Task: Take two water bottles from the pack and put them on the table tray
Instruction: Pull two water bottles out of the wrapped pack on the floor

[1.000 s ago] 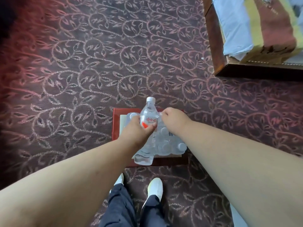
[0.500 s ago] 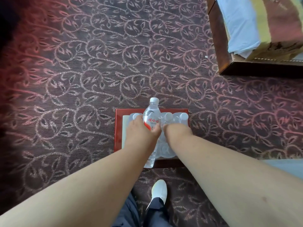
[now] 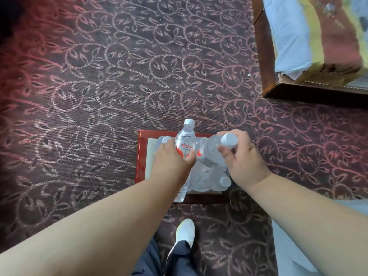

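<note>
A pack of clear water bottles (image 3: pixel 207 180) with white caps sits on a low red-framed stand (image 3: pixel 142 156) on the carpet below me. My left hand (image 3: pixel 169 166) grips one clear bottle (image 3: pixel 186 139) with a red label around its middle, held above the pack's left side. My right hand (image 3: pixel 239 158) holds a second bottle (image 3: pixel 217 145) near its neck, tilted with the white cap up to the right and its base still at the pack. No table tray is in view.
Patterned dark red carpet (image 3: pixel 99 96) covers the floor. A dark wooden bed frame (image 3: pixel 266 66) with white sheets and a brown-and-gold runner fills the upper right. My legs and a white shoe (image 3: pixel 186 232) are just behind the stand.
My right hand has closed on a second bottle and pulled it up out of the pack, tilting it to the right. My left hand still holds the first bottle in about the same place.
</note>
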The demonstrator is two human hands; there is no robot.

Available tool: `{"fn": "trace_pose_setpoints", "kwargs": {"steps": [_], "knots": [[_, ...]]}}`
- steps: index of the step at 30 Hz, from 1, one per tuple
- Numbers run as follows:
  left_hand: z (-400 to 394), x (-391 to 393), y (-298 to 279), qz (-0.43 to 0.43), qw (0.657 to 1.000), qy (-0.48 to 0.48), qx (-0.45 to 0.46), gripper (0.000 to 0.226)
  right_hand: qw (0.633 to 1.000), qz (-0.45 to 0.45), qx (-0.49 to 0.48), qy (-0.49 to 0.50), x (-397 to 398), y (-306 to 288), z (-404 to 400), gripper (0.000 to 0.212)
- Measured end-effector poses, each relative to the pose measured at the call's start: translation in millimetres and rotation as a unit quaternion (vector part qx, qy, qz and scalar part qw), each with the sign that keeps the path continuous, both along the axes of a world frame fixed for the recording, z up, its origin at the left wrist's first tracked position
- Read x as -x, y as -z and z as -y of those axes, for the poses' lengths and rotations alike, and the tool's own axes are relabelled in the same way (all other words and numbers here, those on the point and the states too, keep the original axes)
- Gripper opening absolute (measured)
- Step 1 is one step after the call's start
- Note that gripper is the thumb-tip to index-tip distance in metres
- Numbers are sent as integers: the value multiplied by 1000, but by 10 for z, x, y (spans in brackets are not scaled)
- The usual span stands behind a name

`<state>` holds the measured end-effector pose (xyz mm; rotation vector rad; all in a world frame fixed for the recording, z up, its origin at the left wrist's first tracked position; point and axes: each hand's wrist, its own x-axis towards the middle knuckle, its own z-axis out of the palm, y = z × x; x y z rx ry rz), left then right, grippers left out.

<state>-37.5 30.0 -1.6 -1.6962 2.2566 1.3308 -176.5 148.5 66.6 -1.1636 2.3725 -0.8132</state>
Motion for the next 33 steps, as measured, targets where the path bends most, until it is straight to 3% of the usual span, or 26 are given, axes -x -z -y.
{"fn": "trace_pose_setpoints", "kwargs": {"steps": [3, 6, 10, 14, 20, 23, 25, 27, 30, 33], "knots": [[-17, -2, 19, -1, 1000, -1, 8, 69, 993, 9, 68, 100, 111, -77, 150, 54], [-15, -11, 40, 3, 1000, 3, 7, 75, 968, 140, 41, 203, 321, 97, 436, 44], [-19, -19, 58, 2, 1000, 17, 16, 71, 914, 274, 18, 298, 392, 515, 747, 53], [-8, -21, 75, -15, 1000, 8, 23, 67, 918, 261, -44, 296, 153, 698, 880, 42], [-12, -5, 58, -7, 1000, 12, 26, 73, 945, 173, -42, 275, -62, 752, 556, 66], [-16, 5, 12, 8, 1000, 20, 7, 72, 906, 260, -125, 309, -293, 782, 360, 94], [10, 12, -17, -4, 1000, 4, -29, 49, 878, 322, -166, 312, -368, 761, 313, 113], [65, 42, -45, -30, 996, -17, -84, 38, 874, 341, -163, 306, -345, 724, 321, 122], [149, 97, -125, -99, 982, -25, -158, 43, 868, 377, -134, 294, -302, 631, 320, 136], [194, 100, -272, -151, 971, -36, -183, 41, 866, 402, -93, 284, -279, 464, 274, 130]]}}
